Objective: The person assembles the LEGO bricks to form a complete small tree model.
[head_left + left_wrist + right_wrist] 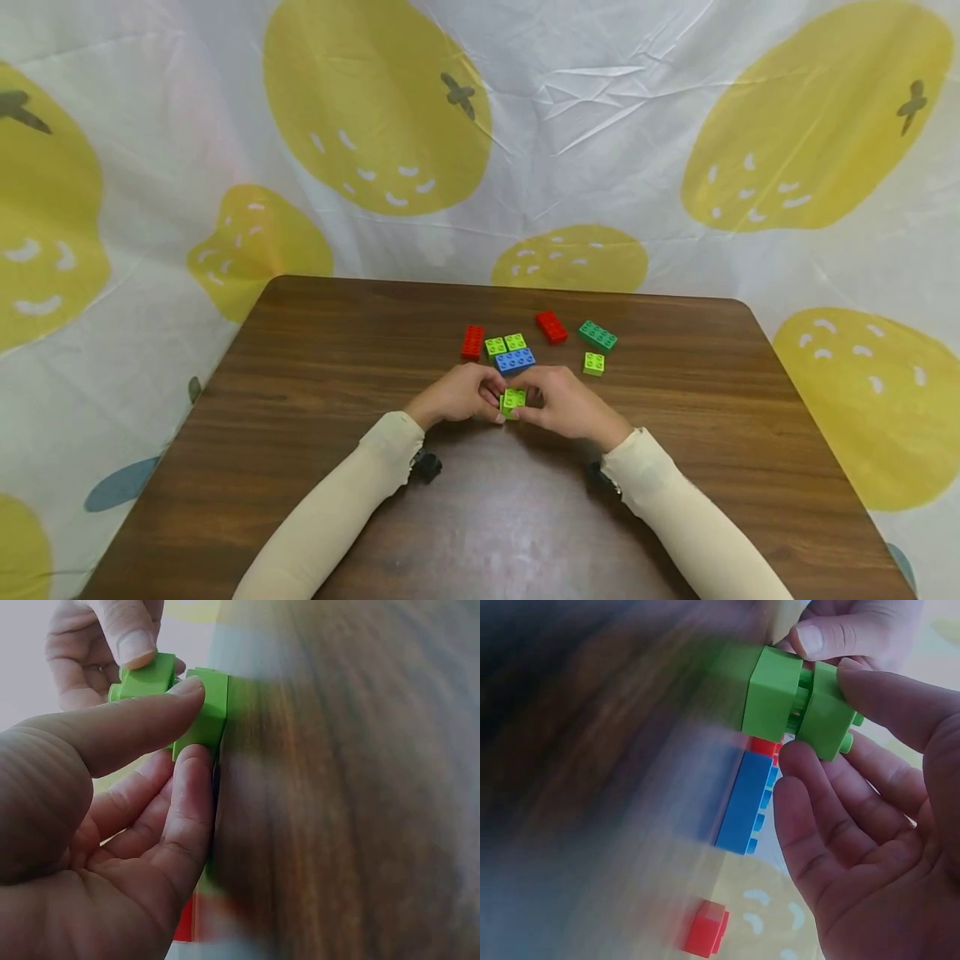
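Note:
In the head view my left hand and right hand meet near the middle of the table around two small lime green toy bricks. The left thumb and fingers pinch the lower green brick down at the tabletop. Just above it, my right thumb and fingertips hold the upper green brick. Studs of the lower brick show in a narrow gap between the two in the right wrist view, and the upper one sits slightly tilted. Right behind the hands lies a blue brick.
Two lime green bricks sit behind the blue one, with a red brick to their left. Farther back are another red brick and a dark green brick. A lime green brick lies at the right on the wooden table.

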Available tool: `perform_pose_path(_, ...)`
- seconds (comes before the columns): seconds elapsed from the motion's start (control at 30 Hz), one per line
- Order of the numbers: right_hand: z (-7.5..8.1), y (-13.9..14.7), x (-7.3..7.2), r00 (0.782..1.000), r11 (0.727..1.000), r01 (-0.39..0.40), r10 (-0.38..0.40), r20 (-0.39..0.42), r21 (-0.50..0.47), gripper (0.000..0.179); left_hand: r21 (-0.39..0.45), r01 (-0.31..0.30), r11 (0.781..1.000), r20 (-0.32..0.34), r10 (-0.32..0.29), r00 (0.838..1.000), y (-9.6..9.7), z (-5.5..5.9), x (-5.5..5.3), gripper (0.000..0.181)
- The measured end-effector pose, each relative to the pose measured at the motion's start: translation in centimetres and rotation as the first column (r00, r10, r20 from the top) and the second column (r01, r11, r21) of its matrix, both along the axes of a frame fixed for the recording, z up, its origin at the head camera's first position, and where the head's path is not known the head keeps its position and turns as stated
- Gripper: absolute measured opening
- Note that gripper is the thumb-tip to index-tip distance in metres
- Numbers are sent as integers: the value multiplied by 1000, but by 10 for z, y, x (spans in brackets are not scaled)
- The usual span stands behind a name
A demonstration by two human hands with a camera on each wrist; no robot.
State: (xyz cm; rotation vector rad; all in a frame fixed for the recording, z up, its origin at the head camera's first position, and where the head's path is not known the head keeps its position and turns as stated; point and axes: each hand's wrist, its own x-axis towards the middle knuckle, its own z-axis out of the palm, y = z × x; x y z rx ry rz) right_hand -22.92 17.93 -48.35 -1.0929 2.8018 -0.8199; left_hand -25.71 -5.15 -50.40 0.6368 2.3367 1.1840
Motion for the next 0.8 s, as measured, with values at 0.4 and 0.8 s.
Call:
perform_pose_path(0.4,-2,-4,-2,1000,1000,1,-1,-19,-19,36,-12,-9,1000,-19,9,1000,0,-1,2,44)
perform_pose_path(0.8,-4,-8,-3,1000,1000,-12,12,-5,-19,36,-29,17,999,-37,-18,999,-2,0,2,44)
